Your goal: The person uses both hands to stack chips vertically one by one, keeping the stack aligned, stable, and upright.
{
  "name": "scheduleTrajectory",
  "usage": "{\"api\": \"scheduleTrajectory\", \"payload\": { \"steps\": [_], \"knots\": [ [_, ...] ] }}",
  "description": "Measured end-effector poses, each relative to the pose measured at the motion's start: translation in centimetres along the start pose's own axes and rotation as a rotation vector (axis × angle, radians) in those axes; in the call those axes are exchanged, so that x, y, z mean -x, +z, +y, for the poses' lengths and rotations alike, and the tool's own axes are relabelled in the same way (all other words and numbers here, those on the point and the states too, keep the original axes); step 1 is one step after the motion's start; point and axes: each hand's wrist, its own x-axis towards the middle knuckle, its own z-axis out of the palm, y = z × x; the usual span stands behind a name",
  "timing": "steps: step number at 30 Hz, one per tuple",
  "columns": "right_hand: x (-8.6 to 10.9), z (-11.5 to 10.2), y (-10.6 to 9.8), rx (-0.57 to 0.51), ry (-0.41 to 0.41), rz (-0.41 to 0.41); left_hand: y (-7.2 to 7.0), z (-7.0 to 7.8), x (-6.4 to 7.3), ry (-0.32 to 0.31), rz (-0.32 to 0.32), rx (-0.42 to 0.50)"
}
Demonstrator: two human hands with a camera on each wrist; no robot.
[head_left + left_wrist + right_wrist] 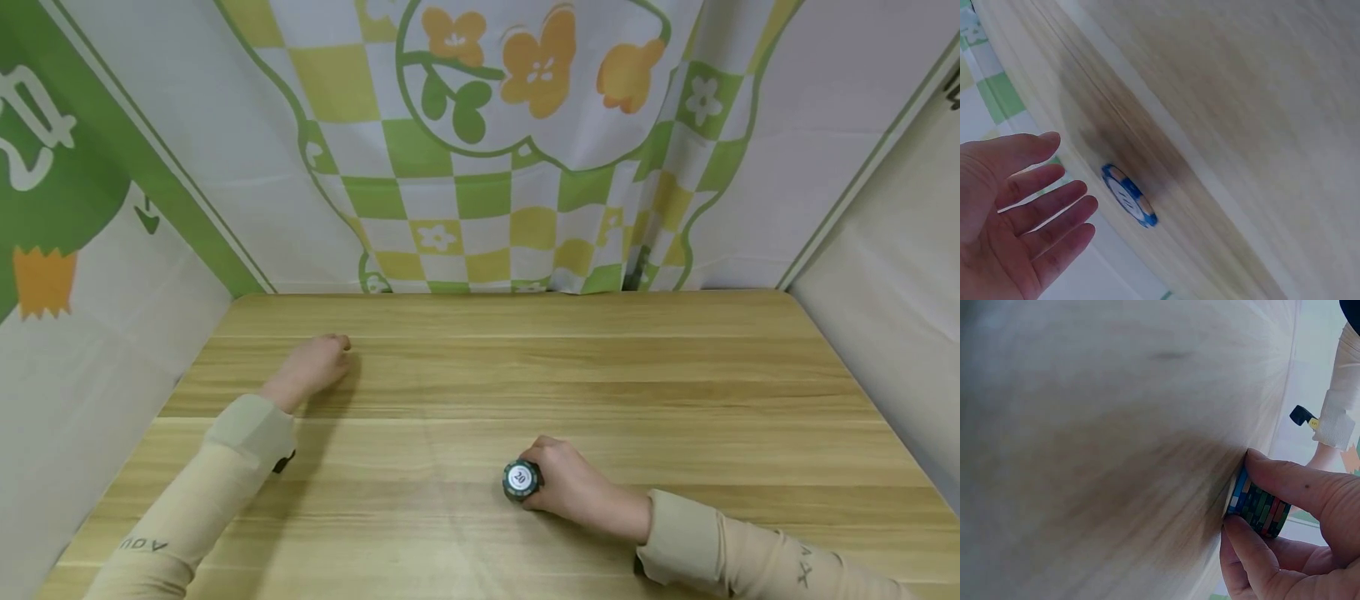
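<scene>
Between the thumb and fingers of my right hand (573, 483) is a stack of poker chips (1263, 507), upright on the wooden table or just over it; I cannot tell which. Green, red and blue edges show in it, and its top chip reads 20 in the head view. My left hand (1013, 206) reaches over the far left of the table, fingers relaxed and apart, holding nothing. Close to its fingertips, a blue-edged poker chip (1127, 195) with a white centre lies flat on the table. In the head view the left hand hides this chip.
The wooden table (600, 358) ends at a hanging cloth (480, 200) with green and yellow checks along its back edge. White and green cloth walls (135, 275) stand at the left, and a pale one (892, 275) at the right.
</scene>
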Motion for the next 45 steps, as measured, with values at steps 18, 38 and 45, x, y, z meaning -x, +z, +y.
{"api": "scheduleTrajectory", "payload": {
  "steps": [18,38,45],
  "knots": [
    [0.0,0.1,0.1,-0.002,0.004,-0.005,0.1,-1.6,1.3,-0.073,-0.066,0.087],
    [0.0,-0.1,-0.1,-0.010,0.035,-0.030,0.4,-1.8,1.7,-0.090,-0.037,0.111],
    [0.0,-0.1,-0.1,-0.009,0.036,-0.028,0.1,-1.5,1.8,-0.079,-0.022,0.138]
  ]
}}
